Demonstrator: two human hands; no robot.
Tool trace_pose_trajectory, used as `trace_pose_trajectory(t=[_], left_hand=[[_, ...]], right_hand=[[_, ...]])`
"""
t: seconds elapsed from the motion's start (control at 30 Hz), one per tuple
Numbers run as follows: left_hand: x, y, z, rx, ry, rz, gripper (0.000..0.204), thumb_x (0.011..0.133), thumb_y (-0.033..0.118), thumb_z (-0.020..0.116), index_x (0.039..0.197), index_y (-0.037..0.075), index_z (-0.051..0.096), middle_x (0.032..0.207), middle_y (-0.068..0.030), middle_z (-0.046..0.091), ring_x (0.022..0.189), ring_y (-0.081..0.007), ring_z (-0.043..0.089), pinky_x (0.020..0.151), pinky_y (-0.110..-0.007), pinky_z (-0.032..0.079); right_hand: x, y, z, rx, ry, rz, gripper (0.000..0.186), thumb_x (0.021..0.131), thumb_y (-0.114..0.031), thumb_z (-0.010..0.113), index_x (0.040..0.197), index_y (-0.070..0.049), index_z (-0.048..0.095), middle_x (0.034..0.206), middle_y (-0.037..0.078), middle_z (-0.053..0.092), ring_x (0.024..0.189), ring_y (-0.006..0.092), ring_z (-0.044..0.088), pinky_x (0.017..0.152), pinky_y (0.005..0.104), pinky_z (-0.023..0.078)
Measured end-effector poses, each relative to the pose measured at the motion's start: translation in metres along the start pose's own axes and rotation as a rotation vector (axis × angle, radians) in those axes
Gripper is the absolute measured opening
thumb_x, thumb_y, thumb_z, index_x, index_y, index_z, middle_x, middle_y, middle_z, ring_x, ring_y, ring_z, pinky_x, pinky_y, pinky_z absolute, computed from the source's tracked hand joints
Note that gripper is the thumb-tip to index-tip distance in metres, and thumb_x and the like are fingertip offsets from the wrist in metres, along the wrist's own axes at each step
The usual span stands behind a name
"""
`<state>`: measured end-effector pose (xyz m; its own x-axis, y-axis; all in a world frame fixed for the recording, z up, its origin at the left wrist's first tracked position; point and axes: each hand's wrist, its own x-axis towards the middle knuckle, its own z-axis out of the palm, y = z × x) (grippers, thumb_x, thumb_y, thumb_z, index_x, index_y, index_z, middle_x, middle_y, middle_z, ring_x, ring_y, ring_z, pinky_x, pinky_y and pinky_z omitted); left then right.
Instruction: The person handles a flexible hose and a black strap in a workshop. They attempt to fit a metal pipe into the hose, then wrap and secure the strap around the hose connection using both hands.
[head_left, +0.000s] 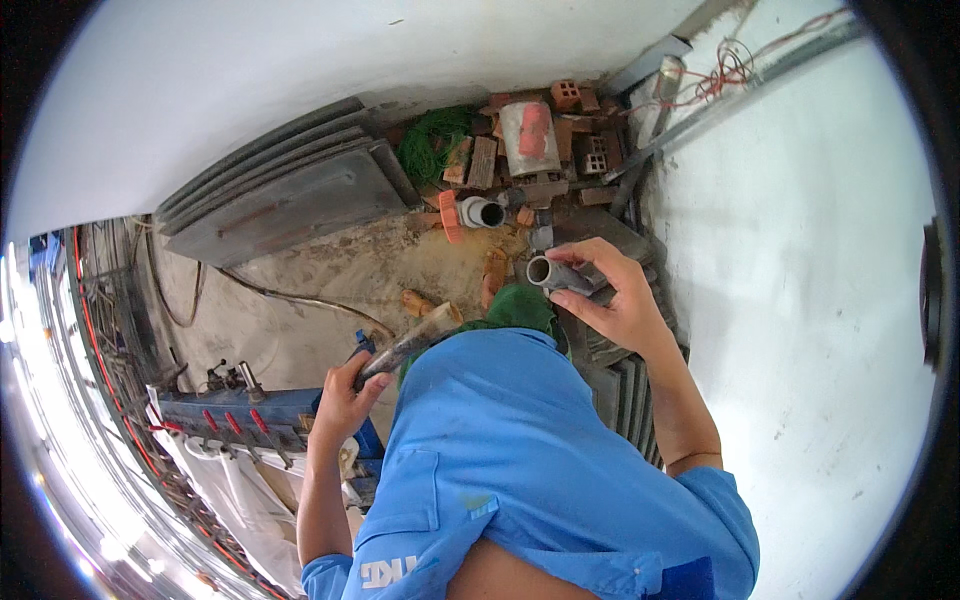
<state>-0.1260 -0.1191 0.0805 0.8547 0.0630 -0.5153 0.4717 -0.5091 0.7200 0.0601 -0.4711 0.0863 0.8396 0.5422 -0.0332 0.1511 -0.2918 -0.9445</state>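
My left hand (345,402) is closed around the dark end of a worn stick-like piece (408,343), which slants up to the right to a pale tan end; its exact kind is unclear. In my right hand (622,308) is a grey pipe fitting (563,274), pinched between thumb and fingers, its round open end turned to the left. My fingers hide part of the fitting. Beyond it on the floor lies a grey pipe valve (482,211) with an orange handle (451,217). My sandalled foot (495,272) shows below.
Grey slabs (290,205) lean against the far wall at left. Bricks (566,95), a grey block with a red patch (530,138) and green netting (432,140) are heaped ahead. A hose (290,297) crosses the floor. A blue metal bench (235,405) stands left; more slabs (625,400) are at right.
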Motion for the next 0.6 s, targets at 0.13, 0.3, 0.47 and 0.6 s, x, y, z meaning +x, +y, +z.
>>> trace_pose_trajectory(t=[0.13,0.3,0.47,0.6], left_hand=[[-0.016,-0.005,0.009,-0.078,0.049,-0.063,0.042,0.094,0.037,0.069,0.088,-0.002,0.055,0.064,-0.0077,0.039,0.064,-0.0143,0.038,0.056,-0.035,0.035],[-0.016,0.0,0.011,0.011,0.073,-0.043,0.045,0.094,0.042,0.07,0.09,-0.001,0.058,0.06,-0.014,0.047,0.055,-0.0261,0.047,0.055,-0.037,0.041],[0.017,0.025,0.01,0.211,0.077,-0.076,0.052,0.095,0.053,0.067,0.094,0.001,0.063,0.06,-0.0203,0.058,0.059,-0.043,0.059,0.059,-0.045,0.047],[0.038,0.051,0.002,0.327,0.105,0.021,0.05,0.097,0.051,0.066,0.097,0.001,0.065,0.065,-0.0218,0.061,0.066,-0.0438,0.063,0.062,-0.045,0.048]], right_hand=[[0.015,-0.001,0.003,-0.058,-0.109,-0.052,0.038,0.083,-0.012,0.081,0.119,-0.005,0.068,0.111,0.013,0.068,0.102,0.0292,0.067,0.091,0.038,0.053],[0.038,0.0,0.011,-0.172,-0.209,-0.243,0.036,0.083,-0.012,0.079,0.116,-0.006,0.067,0.11,0.012,0.067,0.105,0.0347,0.063,0.093,0.0417,0.051],[0.039,-0.002,0.007,-0.215,-0.172,-0.194,0.035,0.081,-0.01,0.078,0.113,-0.005,0.063,0.105,0.013,0.063,0.101,0.0344,0.063,0.089,0.0417,0.051],[0.015,0.003,-0.002,-0.192,-0.121,-0.073,0.035,0.081,-0.011,0.077,0.112,-0.005,0.062,0.103,0.014,0.063,0.099,0.0349,0.063,0.087,0.0415,0.052]])
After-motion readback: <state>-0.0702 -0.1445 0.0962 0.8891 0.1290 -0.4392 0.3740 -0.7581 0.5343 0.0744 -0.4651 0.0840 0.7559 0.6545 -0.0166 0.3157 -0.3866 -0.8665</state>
